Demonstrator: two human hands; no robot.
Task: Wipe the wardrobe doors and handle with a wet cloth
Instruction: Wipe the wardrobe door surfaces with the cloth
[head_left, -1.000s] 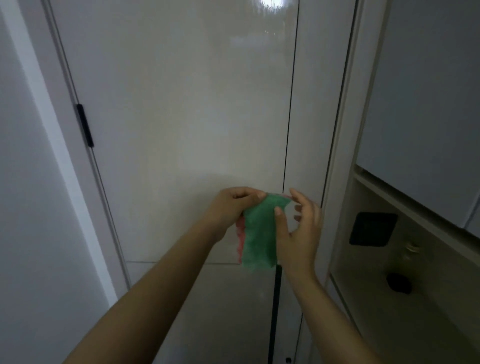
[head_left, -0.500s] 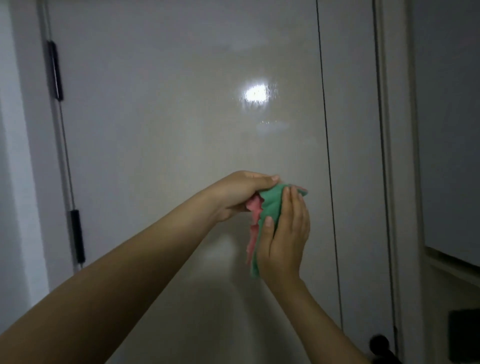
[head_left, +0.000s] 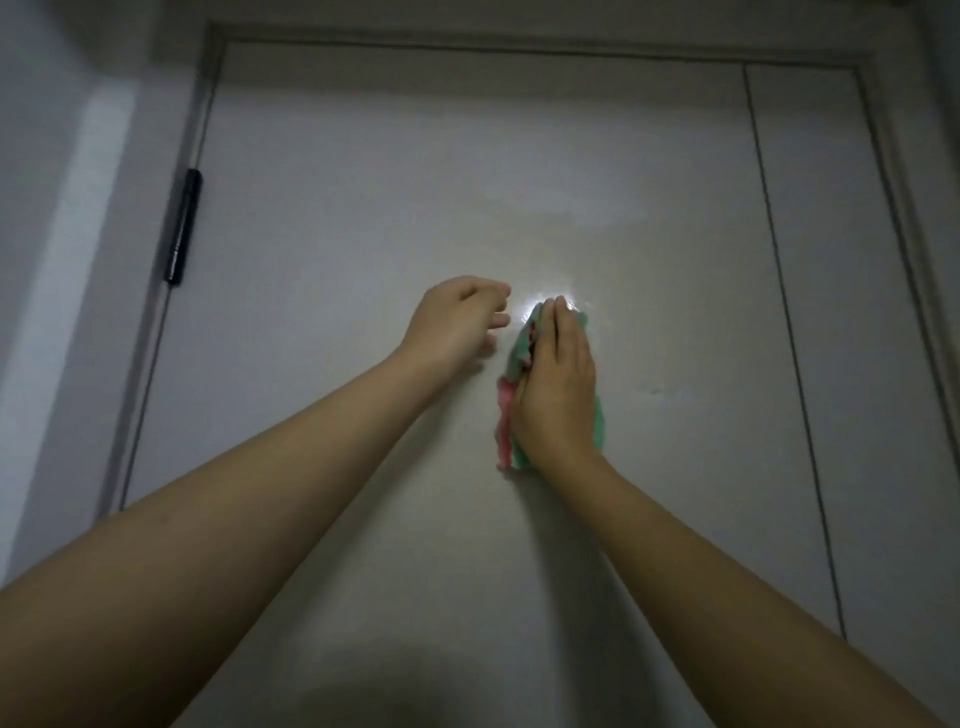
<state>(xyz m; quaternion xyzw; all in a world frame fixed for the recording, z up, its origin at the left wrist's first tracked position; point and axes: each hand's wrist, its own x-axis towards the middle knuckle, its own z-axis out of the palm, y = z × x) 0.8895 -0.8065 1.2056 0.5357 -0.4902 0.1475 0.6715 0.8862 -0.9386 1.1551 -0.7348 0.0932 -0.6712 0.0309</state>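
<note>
Against the pale wardrobe door (head_left: 363, 234), the right hand (head_left: 558, 389) lies flat with straight fingers, pressing a green and pink cloth (head_left: 519, 358) onto the panel just below a bright glare spot. Beside it, apart from the cloth, the left hand (head_left: 457, 322) hovers with loosely curled fingers, holding nothing. Further right, a thin vertical seam (head_left: 779, 291) divides this panel from a narrower one. On the door's left edge sits a black hinge (head_left: 182, 226), next to a grey wall (head_left: 57, 208).
</note>
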